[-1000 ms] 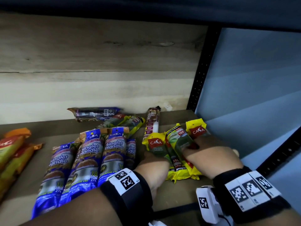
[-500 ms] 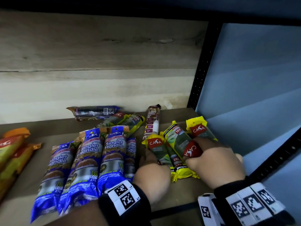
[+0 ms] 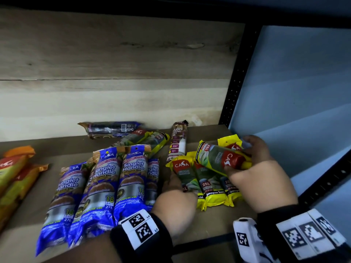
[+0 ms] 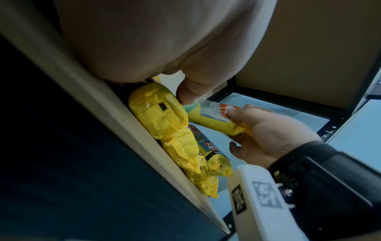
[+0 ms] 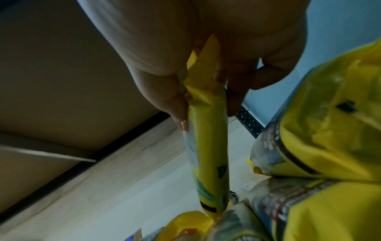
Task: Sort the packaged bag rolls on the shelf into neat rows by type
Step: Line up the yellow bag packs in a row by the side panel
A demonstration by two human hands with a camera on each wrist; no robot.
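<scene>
Several blue Singlet Handle packs (image 3: 106, 185) lie side by side on the shelf (image 3: 191, 223). To their right lies a row of yellow Casa rolls (image 3: 210, 185). My right hand (image 3: 252, 158) grips one yellow roll (image 3: 218, 158) by its red end and holds it slanted above that row; the right wrist view shows this roll (image 5: 208, 146) pinched between thumb and fingers. My left hand (image 3: 176, 194) holds the leftmost yellow roll (image 3: 185, 173) where it lies, with the thumb (image 4: 189, 91) on its top (image 4: 158, 110). The other left fingers are hidden.
Orange packs (image 3: 13, 171) lie at the far left. At the back are a dark pack (image 3: 112, 129), yellow-green rolls (image 3: 152, 139) and a brown drawstring pack (image 3: 178, 143). Another yellow roll (image 3: 230, 144) lies behind my right hand. A black post (image 3: 235, 82) and blue wall (image 3: 303, 92) close the right side.
My right hand has lifted the yellow roll off the row and swung it to the right. The left hand has slid forward along the leftmost yellow roll.
</scene>
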